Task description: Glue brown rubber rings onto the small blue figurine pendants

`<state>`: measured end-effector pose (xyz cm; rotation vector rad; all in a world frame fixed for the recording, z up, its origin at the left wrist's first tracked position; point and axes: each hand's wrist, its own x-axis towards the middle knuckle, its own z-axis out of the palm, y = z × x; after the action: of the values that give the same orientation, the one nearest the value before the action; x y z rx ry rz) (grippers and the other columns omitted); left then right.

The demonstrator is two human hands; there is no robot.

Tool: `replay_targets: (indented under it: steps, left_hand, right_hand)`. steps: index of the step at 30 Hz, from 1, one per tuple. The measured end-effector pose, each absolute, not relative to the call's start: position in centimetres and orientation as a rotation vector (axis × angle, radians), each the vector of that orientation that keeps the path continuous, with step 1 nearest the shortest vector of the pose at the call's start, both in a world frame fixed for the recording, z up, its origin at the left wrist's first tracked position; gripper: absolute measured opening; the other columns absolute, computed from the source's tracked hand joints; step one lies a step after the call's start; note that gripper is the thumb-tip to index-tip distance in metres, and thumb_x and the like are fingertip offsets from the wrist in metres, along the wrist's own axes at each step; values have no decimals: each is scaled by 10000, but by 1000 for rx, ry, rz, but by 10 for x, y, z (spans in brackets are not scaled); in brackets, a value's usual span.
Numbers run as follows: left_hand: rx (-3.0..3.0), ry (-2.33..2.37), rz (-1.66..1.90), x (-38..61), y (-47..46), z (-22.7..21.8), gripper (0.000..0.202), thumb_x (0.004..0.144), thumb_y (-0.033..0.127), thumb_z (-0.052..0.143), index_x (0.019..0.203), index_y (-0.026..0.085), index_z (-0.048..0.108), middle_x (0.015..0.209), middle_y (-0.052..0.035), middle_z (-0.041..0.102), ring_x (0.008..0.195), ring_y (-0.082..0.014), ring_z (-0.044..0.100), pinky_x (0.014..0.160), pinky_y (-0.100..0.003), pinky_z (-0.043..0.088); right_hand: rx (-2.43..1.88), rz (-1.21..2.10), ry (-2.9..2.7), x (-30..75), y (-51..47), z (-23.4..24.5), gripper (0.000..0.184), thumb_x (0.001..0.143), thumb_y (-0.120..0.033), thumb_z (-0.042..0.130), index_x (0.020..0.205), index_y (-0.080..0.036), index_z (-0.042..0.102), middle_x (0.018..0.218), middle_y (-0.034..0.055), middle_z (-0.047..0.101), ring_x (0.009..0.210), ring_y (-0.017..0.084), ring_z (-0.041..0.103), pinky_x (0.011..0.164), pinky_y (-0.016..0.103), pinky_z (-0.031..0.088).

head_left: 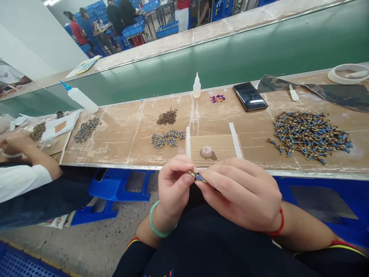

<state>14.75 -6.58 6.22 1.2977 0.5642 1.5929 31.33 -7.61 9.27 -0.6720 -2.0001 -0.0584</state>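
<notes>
Left hand and right hand pinch a blue-gold charm — markings unreadable.

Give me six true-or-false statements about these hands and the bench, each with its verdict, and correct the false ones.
1. The left hand and right hand pinch a small blue-and-gold piece between their fingertips. True.
2. The green bangle is on the right wrist. False: it is on the left wrist; the right wrist has a red cord.
3. A white dropper bottle stands upright on the bench. True.
4. The blue-tipped squeeze bottle stands upright. False: it lies on its side.
5. The large heap of blue-and-gold pieces lies left of the hands. False: it lies to their right.
6. A smartphone lies on the bench near a camouflage-patterned cloth. True.
</notes>
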Motion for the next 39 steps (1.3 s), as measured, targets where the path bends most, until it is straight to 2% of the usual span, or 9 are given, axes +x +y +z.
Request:
replay_targets:
  steps: [5,11,16,19,23,27,31,34,39]
  left_hand:
    - [1271,511,1606,151,-69,62,54,977,361,808,1005,317,821,775,4,622,728,-107,585,644,-193,506]
    - [1285,497,1603,151,-71,60,66,992,355,789,1048,335,818,808,12,625,663,-84,540,578,-182,456]
    - [1358,534,1670,153,-71,62,91,987,378,787,967,289,789,762,9,602,696,-113,582,611,-211,488]
    - [1416,613,1724,151,-71,60,93,988,369,787,969,277,790,779,6,626,732,-120,593,664,-224,514]
    - [1516,695,1735,147,-72,57,116,990,360,791,1056,267,809,818,-5,651,788,-130,615,694,-229,518]
    - [1512,742,1674,144,-71,57,192,971,437,807,1085,285,823,826,0,634,763,-125,579,676,-228,500]
    - [1521,742,1654,142,-70,57,200,972,430,808,1132,312,831,845,7,634,759,-116,570,678,-221,493]
    - [1533,750,1648,142,-69,57,188,972,428,808,1116,310,838,843,-1,653,750,-119,579,670,-227,491]
    - [1492,758,1626,145,-69,60,172,965,453,813,1070,319,836,815,2,639,746,-129,590,666,-238,488]
  right_hand:
    - [-644,-144,-2069,321,-79,95,169,1049,-63,644,1207,-111,683,935,78,809,859,167,759,785,296,617]
    - [-580,-207,-2091,324,-77,99,152,1045,-40,627,1164,-99,699,915,75,804,883,163,765,760,271,621]
    - [-578,-132,-2041,318,-79,97,181,1013,-31,663,1152,-136,711,912,63,800,825,169,754,746,285,619]
    - [-676,203,-1899,310,-81,94,116,1028,-84,637,1007,-182,696,815,32,760,720,143,704,691,263,584]
    - [-716,1116,-1704,303,-78,93,367,1061,-226,560,695,-194,582,603,-2,626,535,101,557,516,228,424]
    - [-565,1901,-1266,302,-74,89,421,1025,-500,645,751,-181,633,559,-2,614,488,113,532,525,237,437]
    - [-474,2109,-1098,301,-73,87,413,993,-519,670,768,-174,644,526,-18,576,448,100,472,510,242,364]
    - [-460,2138,-1067,301,-73,88,396,991,-489,658,747,-179,628,519,-18,576,441,98,459,505,249,334]
    - [-456,2121,-1063,302,-74,89,446,1002,-538,653,729,-190,595,498,-28,539,432,101,424,505,255,320]
